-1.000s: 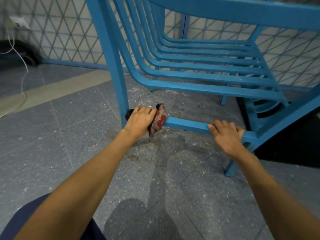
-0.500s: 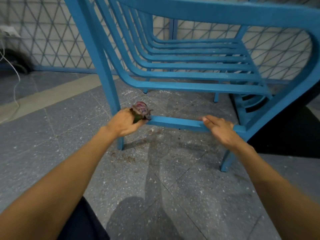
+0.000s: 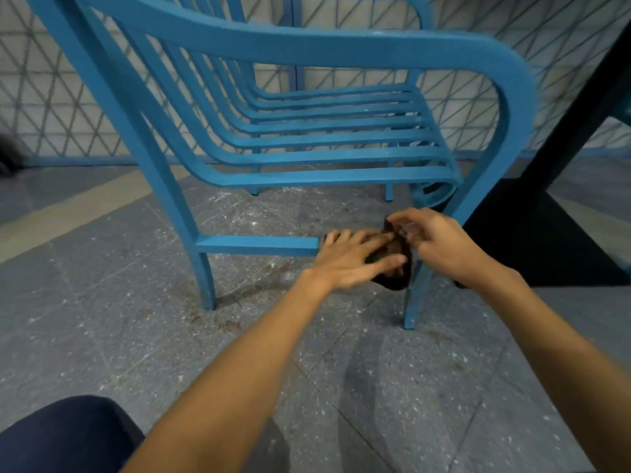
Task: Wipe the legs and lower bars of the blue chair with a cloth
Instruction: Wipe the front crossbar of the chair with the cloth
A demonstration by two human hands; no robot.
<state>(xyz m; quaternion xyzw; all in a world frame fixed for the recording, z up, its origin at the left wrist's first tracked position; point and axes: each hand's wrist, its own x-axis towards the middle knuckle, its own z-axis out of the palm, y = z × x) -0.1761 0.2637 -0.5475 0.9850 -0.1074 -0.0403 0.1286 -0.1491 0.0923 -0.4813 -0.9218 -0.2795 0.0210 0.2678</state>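
We see one blue chair (image 3: 307, 138), one cloth (image 3: 392, 264) and our two hands. The chair stands on a speckled grey floor (image 3: 102, 336) in front of a wall (image 3: 51, 97) with a diamond pattern. Four chair legs show, two near and two far, and one lower bar (image 3: 256, 245) joins the near pair. A dark post (image 3: 580, 107) leans just right of the chair. The cloth, dark and bunched, lies at the right end of the lower bar, against the near right leg (image 3: 415, 302). Our left hand (image 3: 351, 259) lies over the cloth with fingers spread flat, pressing it to the bar. Our right hand (image 3: 440, 244) pinches the cloth's upper edge with curled fingers. Both hands hide that joint.
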